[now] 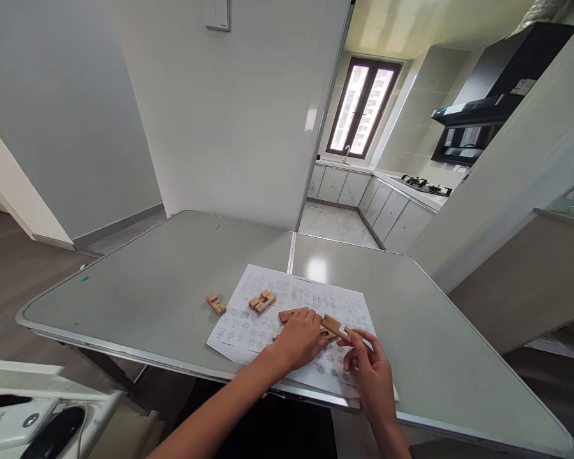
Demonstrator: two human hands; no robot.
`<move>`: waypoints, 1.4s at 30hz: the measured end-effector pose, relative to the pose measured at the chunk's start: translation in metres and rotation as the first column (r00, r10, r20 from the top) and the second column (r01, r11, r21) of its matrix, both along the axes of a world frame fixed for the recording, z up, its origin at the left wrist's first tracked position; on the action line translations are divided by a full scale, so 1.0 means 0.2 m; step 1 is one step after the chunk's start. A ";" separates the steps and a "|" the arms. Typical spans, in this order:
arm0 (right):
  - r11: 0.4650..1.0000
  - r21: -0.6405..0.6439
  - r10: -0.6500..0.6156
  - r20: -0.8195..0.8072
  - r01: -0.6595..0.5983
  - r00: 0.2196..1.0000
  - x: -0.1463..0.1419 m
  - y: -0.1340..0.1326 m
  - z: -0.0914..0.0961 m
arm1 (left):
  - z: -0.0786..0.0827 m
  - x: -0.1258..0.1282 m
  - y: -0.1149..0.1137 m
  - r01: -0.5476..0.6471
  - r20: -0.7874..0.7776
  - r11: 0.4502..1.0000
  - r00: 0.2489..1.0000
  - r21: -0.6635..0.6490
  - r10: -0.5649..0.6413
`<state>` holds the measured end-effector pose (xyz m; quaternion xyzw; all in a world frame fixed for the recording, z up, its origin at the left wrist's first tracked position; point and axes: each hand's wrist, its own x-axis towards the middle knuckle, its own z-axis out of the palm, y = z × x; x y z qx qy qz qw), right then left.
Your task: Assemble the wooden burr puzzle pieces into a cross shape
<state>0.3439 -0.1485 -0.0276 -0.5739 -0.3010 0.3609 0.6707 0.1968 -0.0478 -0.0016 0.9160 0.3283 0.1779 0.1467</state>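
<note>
My right hand [370, 366] pinches one end of a long notched wooden puzzle piece [332, 324], raised a little over the printed sheet [263, 331]. Beside it my left hand [300, 338] is closed, fingers bent down over wooden puzzle pieces. One piece [289, 315] sticks out on the left of these fingers, and part of another piece [328, 335] shows between the two hands. How the left fingers grip is partly hidden. To the left on the sheet rest notched pieces set together [263, 301]. A single notched piece [216, 305] lies just off the sheet's left edge.
The sheet, printed with small diagrams, lies on a grey folding table [148, 274] with a metal seam [291, 252] across it. A white wall panel [234, 127] stands behind the table. At the lower left is a white surface [23, 376] with a black object [57, 433].
</note>
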 end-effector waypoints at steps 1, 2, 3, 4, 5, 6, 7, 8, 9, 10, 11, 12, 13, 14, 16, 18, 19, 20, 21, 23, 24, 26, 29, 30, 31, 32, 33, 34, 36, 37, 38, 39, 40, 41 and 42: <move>1.000 0.000 -0.001 -0.001 0.001 1.000 0.00 0.00 0.00 | 0.00 0.01 0.00 -0.013 -0.001 1.000 1.000 -0.019 0.013; 1.000 0.000 0.002 -0.003 -0.002 1.000 0.00 0.00 0.00 | -0.01 0.02 0.00 -0.023 0.000 0.999 1.000 -0.039 0.023; 1.000 -0.001 0.006 -0.005 -0.006 1.000 0.00 0.00 0.00 | -0.01 0.03 0.00 -0.031 0.004 0.998 1.000 -0.060 0.031; 1.000 -0.001 0.005 -0.006 -0.005 1.000 0.00 0.00 0.01 | -0.01 0.03 0.00 -0.038 0.011 0.996 0.999 -0.083 0.039; 1.000 -0.001 0.002 -0.008 -0.002 1.000 -0.01 0.00 0.01 | 0.00 0.03 0.00 -0.045 0.021 0.993 0.999 -0.106 0.048; 1.000 -0.001 -0.003 -0.009 0.003 1.000 -0.01 0.00 0.01 | 0.00 0.03 0.00 -0.055 0.035 0.990 0.998 -0.130 0.060; 1.000 -0.001 -0.008 -0.010 0.008 1.000 -0.01 0.00 0.02 | 0.00 0.02 -0.01 -0.068 0.052 0.986 0.996 -0.154 0.077; 1.000 -0.001 -0.012 -0.010 0.012 1.000 -0.01 0.00 0.02 | 0.01 0.01 -0.01 -0.084 0.076 0.980 0.992 -0.180 0.099; 1.000 0.000 -0.013 -0.010 0.013 1.000 -0.01 0.00 0.02 | 0.01 0.00 -0.01 -0.099 0.104 0.974 0.987 -0.206 0.122; 1.000 0.001 -0.008 -0.010 0.008 1.000 -0.01 0.00 0.02 | 0.02 -0.01 -0.02 -0.111 0.136 0.966 0.980 -0.234 0.146; 1.000 0.001 -0.002 -0.008 0.002 1.000 -0.01 0.00 0.01 | 0.02 -0.02 -0.03 -0.120 0.173 0.957 0.970 -0.263 0.169; 1.000 0.000 0.005 -0.004 -0.005 1.000 -0.01 0.00 0.01 | 0.03 -0.03 -0.03 -0.125 0.212 0.948 0.958 -0.292 0.192; 1.000 -0.002 0.014 0.004 -0.014 1.000 0.00 0.00 0.01 | 0.03 -0.03 -0.04 -0.125 0.251 0.939 0.945 -0.320 0.211; 1.000 -0.005 0.023 0.016 -0.023 1.000 0.00 0.00 0.01 | 0.03 -0.03 -0.05 -0.118 0.290 0.931 0.930 -0.346 0.226; 0.999 -0.013 0.049 0.047 -0.049 0.998 0.00 0.00 0.01 | 0.03 -0.03 -0.08 -0.090 0.355 0.917 0.904 -0.388 0.239; 0.997 -0.023 0.080 0.077 -0.078 0.994 0.00 0.00 0.01 | 0.02 -0.02 -0.11 -0.046 0.423 0.901 0.872 -0.431 0.247; 0.995 -0.028 0.093 0.088 -0.091 0.992 0.00 0.00 0.01 | 0.01 -0.02 -0.13 -0.025 0.459 0.889 0.850 -0.457 0.260; 0.994 -0.033 0.104 0.097 -0.101 0.990 0.00 0.00 0.02 | 0.00 -0.02 -0.14 -0.009 0.492 0.875 0.824 -0.485 0.281; 0.993 -0.039 0.114 0.104 -0.110 0.988 0.00 0.00 0.02 | -0.01 -0.02 -0.16 0.003 0.519 0.859 0.798 -0.511 0.306; 0.991 -0.048 0.131 0.114 -0.126 0.985 0.01 0.00 0.02 | -0.02 -0.02 -0.18 0.009 0.551 0.836 0.757 -0.548 0.352; 0.990 -0.051 0.140 0.118 -0.134 0.983 0.01 0.00 0.01 | -0.02 -0.03 -0.19 0.005 0.555 0.834 0.748 -0.552 0.363; 0.988 -0.056 0.150 0.125 -0.144 0.981 0.01 0.00 0.01 | -0.03 -0.03 -0.20 0.008 0.567 0.837 0.739 -0.547 0.363; 0.987 -0.057 0.157 0.124 -0.151 0.980 0.01 0.00 0.00 | -0.05 -0.03 -0.21 0.017 0.579 0.850 0.740 -0.526 0.344; 0.986 -0.058 0.160 0.120 -0.154 0.980 0.01 0.00 0.00 | -0.05 -0.03 -0.21 0.016 0.581 0.854 0.740 -0.520 0.340; 0.986 -0.060 0.161 0.115 -0.154 0.980 0.01 0.00 0.00 | -0.06 -0.04 -0.22 0.013 0.582 0.858 0.740 -0.514 0.337; 0.986 -0.061 0.162 0.110 -0.156 0.981 0.01 0.00 0.00 | -0.07 -0.04 -0.22 0.009 0.582 0.862 0.741 -0.507 0.335; 0.986 -0.063 0.162 0.105 -0.156 0.981 0.01 0.00 0.01 | -0.07 -0.04 -0.22 0.007 0.582 0.865 0.742 -0.501 0.332; 0.986 -0.065 0.162 0.100 -0.156 0.982 0.01 -0.01 0.01 | -0.08 -0.04 -0.22 0.008 0.584 0.869 0.743 -0.495 0.326; 0.986 -0.065 0.158 0.088 -0.153 0.983 0.00 -0.01 0.02 | -0.08 -0.05 -0.22 0.015 0.590 0.878 0.746 -0.479 0.310; 0.986 -0.064 0.157 0.081 -0.153 0.984 0.00 -0.01 0.02 | -0.08 -0.05 -0.22 0.014 0.592 0.883 0.747 -0.469 0.303; 0.986 -0.062 0.156 0.074 -0.152 0.985 0.00 -0.01 0.02 | -0.08 -0.05 -0.22 0.009 0.593 0.890 0.749 -0.456 0.296; 0.987 -0.061 0.154 0.070 -0.150 0.986 0.01 -0.01 0.01 | -0.09 -0.05 -0.22 0.001 0.592 0.897 0.752 -0.442 0.291; 0.987 -0.061 0.153 0.068 -0.149 0.986 0.01 -0.01 0.01 | -0.09 -0.05 -0.22 -0.010 0.587 0.904 0.757 -0.427 0.286; 0.987 -0.061 0.151 0.069 -0.147 0.986 0.01 -0.01 0.00 | -0.09 -0.05 -0.22 -0.019 0.581 0.910 0.764 -0.413 0.280; 0.987 -0.060 0.152 0.071 -0.148 0.986 0.01 -0.01 0.00 | -0.09 -0.05 -0.23 -0.026 0.575 0.916 0.770 -0.401 0.274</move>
